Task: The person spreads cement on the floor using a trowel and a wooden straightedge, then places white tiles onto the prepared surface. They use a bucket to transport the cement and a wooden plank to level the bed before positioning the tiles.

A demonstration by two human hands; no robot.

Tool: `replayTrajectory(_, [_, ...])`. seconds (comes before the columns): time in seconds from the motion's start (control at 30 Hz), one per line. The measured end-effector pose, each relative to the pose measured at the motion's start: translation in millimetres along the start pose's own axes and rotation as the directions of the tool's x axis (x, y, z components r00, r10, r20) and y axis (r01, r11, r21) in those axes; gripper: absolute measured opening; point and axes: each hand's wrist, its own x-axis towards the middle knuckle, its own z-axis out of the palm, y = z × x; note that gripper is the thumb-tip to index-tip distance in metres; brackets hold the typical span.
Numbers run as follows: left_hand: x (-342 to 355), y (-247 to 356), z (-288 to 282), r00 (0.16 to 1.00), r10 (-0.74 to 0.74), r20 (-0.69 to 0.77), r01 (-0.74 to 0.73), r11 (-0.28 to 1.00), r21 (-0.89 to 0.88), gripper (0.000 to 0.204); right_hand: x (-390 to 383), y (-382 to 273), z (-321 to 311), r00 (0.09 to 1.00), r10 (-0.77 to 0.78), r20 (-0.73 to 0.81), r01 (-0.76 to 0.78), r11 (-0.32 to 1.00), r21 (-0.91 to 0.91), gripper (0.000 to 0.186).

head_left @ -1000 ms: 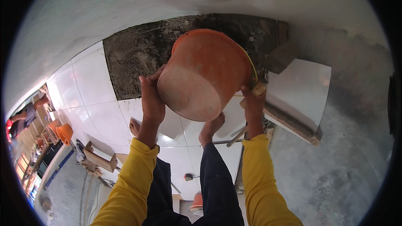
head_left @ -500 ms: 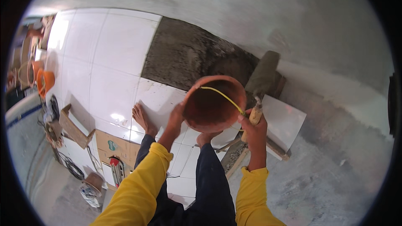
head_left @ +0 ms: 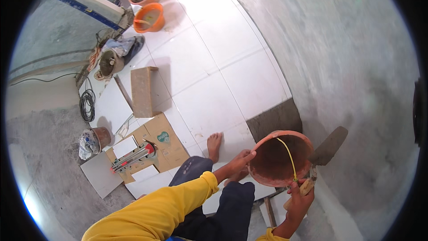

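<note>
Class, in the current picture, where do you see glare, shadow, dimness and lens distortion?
Head view: white tiles wash out toward the top; head view: a shadow falls right of the brown wooden piece; head view: the held bucket's inside is dim; head view: the edge along the grey wall bows, inside a dark rounded border.

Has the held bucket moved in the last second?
Yes. The bucket has turned mouth-up: its mouth faced the dark floor patch then and faces up, away from that patch, now.
</note>
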Motion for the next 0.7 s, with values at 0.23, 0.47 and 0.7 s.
replayTrajectory(0.23, [44, 146, -106, 0.992, -0.107, -0.068, 0.016, 0.643, -0.766, 0.056, 36, -74, 144, 0.977, -0.139, 0.163, 0.123, 0.987, 0.106, 0.046])
replayTrajectory(0.47, [64, 335, -326, 0.869, -0.034, -0.494, -0.286, 0.78, -0.557, 0.08, 76, -132, 262, 0.966, -0.09, 0.243, 0.078, 0.995, 0.058, 0.041])
replayTrajectory(0.7, [146, 523, -542, 0.637, 0.274, -0.72, -0.639, 0.71, -0.295, 0.064, 102, -124, 320, 0.973, 0.161, 0.166, -0.162, 0.987, -0.004, 0.028])
